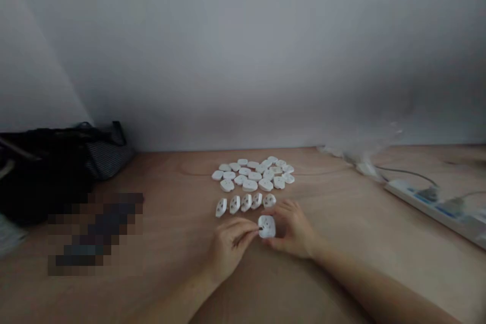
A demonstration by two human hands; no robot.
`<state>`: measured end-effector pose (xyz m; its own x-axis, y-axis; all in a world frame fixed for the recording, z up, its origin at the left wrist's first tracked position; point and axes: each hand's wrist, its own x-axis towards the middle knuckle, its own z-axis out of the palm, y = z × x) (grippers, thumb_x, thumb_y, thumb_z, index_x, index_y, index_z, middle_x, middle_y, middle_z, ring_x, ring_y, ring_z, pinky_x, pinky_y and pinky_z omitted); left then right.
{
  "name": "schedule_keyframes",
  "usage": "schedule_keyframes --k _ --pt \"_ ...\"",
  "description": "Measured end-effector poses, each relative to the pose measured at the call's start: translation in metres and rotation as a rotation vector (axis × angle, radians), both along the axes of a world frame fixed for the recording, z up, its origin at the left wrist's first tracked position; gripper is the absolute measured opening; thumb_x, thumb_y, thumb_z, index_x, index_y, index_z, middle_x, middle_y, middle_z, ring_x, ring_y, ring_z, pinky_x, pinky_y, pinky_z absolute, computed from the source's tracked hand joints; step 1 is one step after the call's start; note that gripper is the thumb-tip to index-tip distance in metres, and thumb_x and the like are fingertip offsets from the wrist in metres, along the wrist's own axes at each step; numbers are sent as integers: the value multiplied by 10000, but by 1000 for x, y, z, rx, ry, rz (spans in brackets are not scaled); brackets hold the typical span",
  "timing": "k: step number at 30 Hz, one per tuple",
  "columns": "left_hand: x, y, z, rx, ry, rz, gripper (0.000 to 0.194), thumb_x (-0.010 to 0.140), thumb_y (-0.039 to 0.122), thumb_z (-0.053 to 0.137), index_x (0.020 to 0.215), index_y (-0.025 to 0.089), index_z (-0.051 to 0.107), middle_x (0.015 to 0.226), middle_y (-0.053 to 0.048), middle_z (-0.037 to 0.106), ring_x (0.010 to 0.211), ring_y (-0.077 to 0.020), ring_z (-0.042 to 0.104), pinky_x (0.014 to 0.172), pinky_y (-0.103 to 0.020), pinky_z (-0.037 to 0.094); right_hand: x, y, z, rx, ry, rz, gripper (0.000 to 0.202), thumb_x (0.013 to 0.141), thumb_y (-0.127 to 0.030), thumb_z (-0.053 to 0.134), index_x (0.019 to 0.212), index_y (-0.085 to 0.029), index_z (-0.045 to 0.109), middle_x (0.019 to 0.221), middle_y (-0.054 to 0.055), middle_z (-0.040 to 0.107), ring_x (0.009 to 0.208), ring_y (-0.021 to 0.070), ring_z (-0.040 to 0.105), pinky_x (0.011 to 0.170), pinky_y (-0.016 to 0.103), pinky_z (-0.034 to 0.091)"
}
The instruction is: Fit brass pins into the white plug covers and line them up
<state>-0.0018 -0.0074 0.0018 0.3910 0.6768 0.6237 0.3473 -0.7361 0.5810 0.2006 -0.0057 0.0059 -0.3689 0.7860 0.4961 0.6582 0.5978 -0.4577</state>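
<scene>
Between my hands is a white plastic socket cover [267, 226], rounded square with small holes in its face. My right hand [294, 230] grips it by the upper and lower right edges, thumb below and fingers above. My left hand [231, 243] is closed in a pinch at the cover's left edge. A small dark spot shows at those fingertips; what it is I cannot make out. Just beyond my hands stands a row of several similar white covers [246, 203], mostly tilted. Behind the row lies a loose cluster of more covers [249, 185].
A wooden table [170, 243] meets a pale wall [243, 61]. At left are a black mesh holder [108, 154] and a blurred-out dark object [102, 230]. At right lie a white power strip [436, 207] with plugs and cables, and a clear plastic bag [364, 159].
</scene>
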Motion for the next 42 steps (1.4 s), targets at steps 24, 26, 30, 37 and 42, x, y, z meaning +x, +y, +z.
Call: schedule_keyframes --k 24,26,30,37,42 --pt "-12 7 -2 132 222 34 715 647 579 672 1255 244 502 1069 -86 581 980 -248 543 873 -378 464 2 -7 0 26 77 3 670 464 -492 822 1025 -220 575 930 55 649 866 255 558 758 362 380" --pt "-12 9 -2 47 258 10 757 601 562 717 1254 249 495 1109 -83 587 1021 -260 535 902 -389 447 4 -6 -1 14 79 27 706 443 -522 818 1033 -225 571 944 58 649 879 261 564 766 361 380" --pt "-9 10 2 -63 270 -55 620 616 475 754 1160 231 583 1021 -70 641 948 -242 574 840 -357 468 1 -5 -3 9 66 58 739 433 -603 781 1030 -223 568 982 76 656 905 278 579 783 374 367" --pt "-6 8 5 -74 224 -75 517 644 433 751 1085 188 642 912 -75 665 842 -227 589 753 -330 475 2 -2 -7 34 51 69 740 426 -621 774 1008 -209 575 960 73 666 880 268 586 770 374 356" --pt "-5 9 4 -89 213 -74 514 640 449 748 1074 195 645 891 -70 668 828 -224 590 745 -330 482 3 -4 -2 14 18 129 612 531 -555 767 1042 -262 601 973 35 673 908 247 571 798 370 353"
